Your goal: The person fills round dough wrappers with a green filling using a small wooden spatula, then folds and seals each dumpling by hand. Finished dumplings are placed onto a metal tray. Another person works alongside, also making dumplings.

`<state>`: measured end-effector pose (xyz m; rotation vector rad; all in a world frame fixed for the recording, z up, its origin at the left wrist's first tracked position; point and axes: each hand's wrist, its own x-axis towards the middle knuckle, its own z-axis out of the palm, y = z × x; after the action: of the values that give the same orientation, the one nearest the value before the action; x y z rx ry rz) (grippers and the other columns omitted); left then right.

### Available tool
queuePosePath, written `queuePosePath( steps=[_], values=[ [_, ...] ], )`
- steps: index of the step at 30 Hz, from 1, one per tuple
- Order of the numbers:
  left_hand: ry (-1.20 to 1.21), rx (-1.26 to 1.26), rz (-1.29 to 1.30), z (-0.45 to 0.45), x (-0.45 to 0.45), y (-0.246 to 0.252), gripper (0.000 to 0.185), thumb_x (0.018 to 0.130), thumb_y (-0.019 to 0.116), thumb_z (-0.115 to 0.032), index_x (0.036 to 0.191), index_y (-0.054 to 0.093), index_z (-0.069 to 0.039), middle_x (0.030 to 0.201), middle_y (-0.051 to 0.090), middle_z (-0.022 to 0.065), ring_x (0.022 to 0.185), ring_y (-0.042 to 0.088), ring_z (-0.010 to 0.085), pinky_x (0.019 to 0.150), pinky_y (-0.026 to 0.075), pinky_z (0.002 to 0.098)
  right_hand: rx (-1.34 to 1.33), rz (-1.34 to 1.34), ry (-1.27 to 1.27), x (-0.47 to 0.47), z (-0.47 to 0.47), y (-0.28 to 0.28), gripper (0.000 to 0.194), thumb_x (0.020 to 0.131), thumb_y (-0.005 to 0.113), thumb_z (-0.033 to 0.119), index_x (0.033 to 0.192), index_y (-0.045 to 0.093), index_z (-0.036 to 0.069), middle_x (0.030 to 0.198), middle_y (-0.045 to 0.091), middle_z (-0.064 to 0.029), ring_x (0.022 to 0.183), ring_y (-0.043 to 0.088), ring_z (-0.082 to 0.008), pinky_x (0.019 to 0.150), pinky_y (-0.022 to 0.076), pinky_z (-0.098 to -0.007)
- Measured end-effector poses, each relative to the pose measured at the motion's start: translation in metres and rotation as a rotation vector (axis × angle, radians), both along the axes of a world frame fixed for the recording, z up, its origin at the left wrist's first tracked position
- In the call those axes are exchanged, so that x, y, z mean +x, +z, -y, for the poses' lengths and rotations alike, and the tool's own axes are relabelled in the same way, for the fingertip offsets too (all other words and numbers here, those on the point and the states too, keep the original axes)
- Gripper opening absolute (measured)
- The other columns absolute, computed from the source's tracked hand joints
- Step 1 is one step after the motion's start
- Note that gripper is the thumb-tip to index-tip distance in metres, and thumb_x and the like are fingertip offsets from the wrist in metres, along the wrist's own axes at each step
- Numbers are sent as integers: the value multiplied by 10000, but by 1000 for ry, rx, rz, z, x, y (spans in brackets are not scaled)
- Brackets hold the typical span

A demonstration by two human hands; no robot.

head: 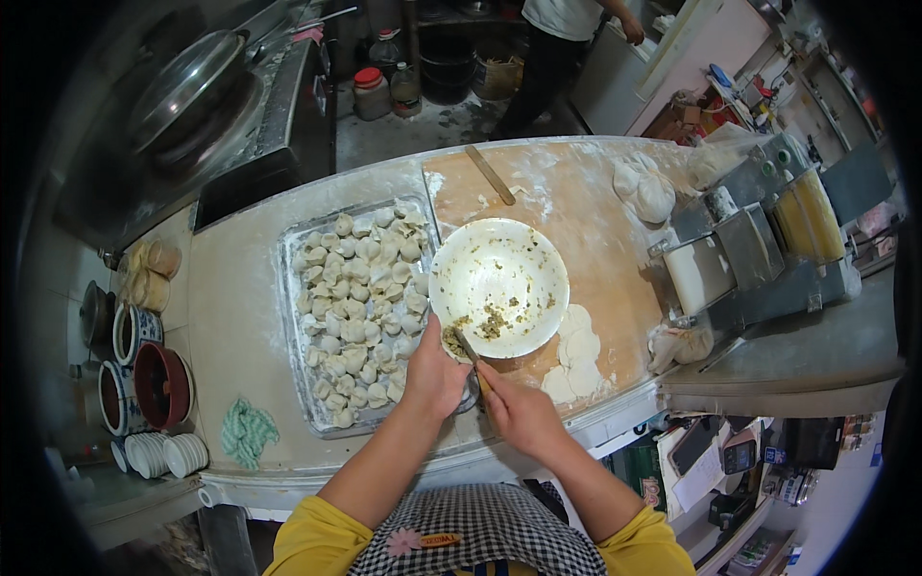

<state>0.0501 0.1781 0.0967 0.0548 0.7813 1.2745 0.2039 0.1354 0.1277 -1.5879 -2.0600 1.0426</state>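
My left hand [436, 374] holds a dough wrapper with chopped green filling [454, 341] on it, at the lower left rim of a white bowl [504, 281]. Bits of filling cling inside the bowl. With my right hand [515, 410] I grip a thin spreading stick [486, 394], its tip at the filling. Left of the bowl, a metal tray [292, 374] holds many folded dumplings [355, 270]. Flat round dough wrappers [578, 345] overlap on the floured wooden board [609, 259] to the right of the bowl.
A wooden stick [490, 175] lies behind the bowl. A dough-rolling machine [756, 230] and bagged dough [643, 189] are at the right. A green cloth [247, 433], stacked white dishes [185, 455] and a dark red pot [160, 385] are at the left. A person [558, 50] stands beyond the table.
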Motion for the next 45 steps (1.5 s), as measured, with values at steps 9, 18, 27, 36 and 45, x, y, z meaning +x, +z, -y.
queuePosePath(
  steps=[9, 18, 27, 36, 45],
  values=[
    [-28, -17, -13, -8, -14, -5, 523, 1068, 293, -395, 1427, 377, -26, 1418, 485, 138, 1279, 496, 284, 1063, 402, 454, -82, -113, -69, -9, -11, -26, 448, 949, 515, 156, 1396, 512, 189, 916, 676, -191, 813, 649, -373, 732, 518, -447],
    [45, -67, 60, 25, -40, -4, 462, 1055, 324, -447, 1218, 433, -29, 1122, 558, 152, 1045, 572, 325, 936, 472, 462, 163, -102, 43, -20, 27, -24, 485, 918, 578, 128, 1391, 523, 222, 842, 609, -152, 721, 613, -347, 648, 499, -439],
    [31, 7, 128, 18, -55, 13, 515, 1049, 307, -477, 1236, 423, -11, 1124, 557, 168, 1049, 563, 332, 960, 455, 491, 92, 75, 148, -19, 30, 12, 531, 882, 611, 123, 1388, 528, 260, 871, 592, -129, 710, 610, -334, 625, 499, -439],
    [-202, 91, 290, 35, -29, 19, 429, 1061, 353, -355, 1297, 446, -8, 1246, 566, 178, 1160, 561, 312, 1012, 442, 441, 412, -108, -78, -12, 20, 7, 373, 816, 661, 27, 1176, 643, 124, 940, 605, -107, 856, 619, -305, 724, 510, -390],
    [-418, 214, -211, 62, -19, 37, 360, 983, 543, -75, 1323, 437, -18, 1241, 550, 129, 1138, 567, 181, 975, 499, 328, 253, -376, -235, -8, 6, 12, 105, 795, 748, 102, 885, 706, 71, 837, 607, -89, 712, 611, -251, 629, 495, -349]
  ],
)
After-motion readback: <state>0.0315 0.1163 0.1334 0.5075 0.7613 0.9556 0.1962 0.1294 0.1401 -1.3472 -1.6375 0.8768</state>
